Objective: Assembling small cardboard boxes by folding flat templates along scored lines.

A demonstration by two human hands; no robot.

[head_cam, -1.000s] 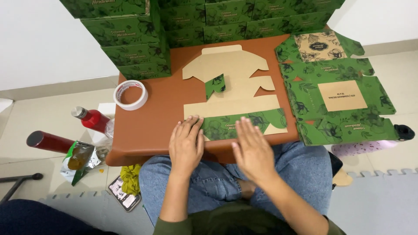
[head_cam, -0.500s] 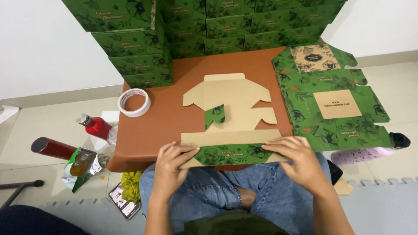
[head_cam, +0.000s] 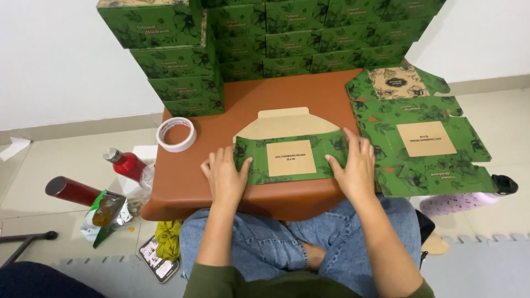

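A flat green leaf-printed cardboard box blank point(head_cam: 290, 157) lies on the brown low table point(head_cam: 265, 94), its near flap folded over so a green panel with a tan square faces up and tan cardboard shows behind. My left hand point(head_cam: 225, 175) presses flat on the blank's left end. My right hand point(head_cam: 351, 165) presses flat on its right end. Neither hand grips anything.
A stack of unfolded green blanks point(head_cam: 425, 138) lies at the table's right. Finished green boxes point(head_cam: 182, 55) are piled along the back. A tape roll point(head_cam: 176, 134) sits at the left. On the floor at left lie a red bottle point(head_cam: 126, 163) and a dark red cylinder point(head_cam: 72, 191).
The near flap of the blank has been folded up and over the middle. My hands moved from the table's front edge onto the folded panel's two ends.
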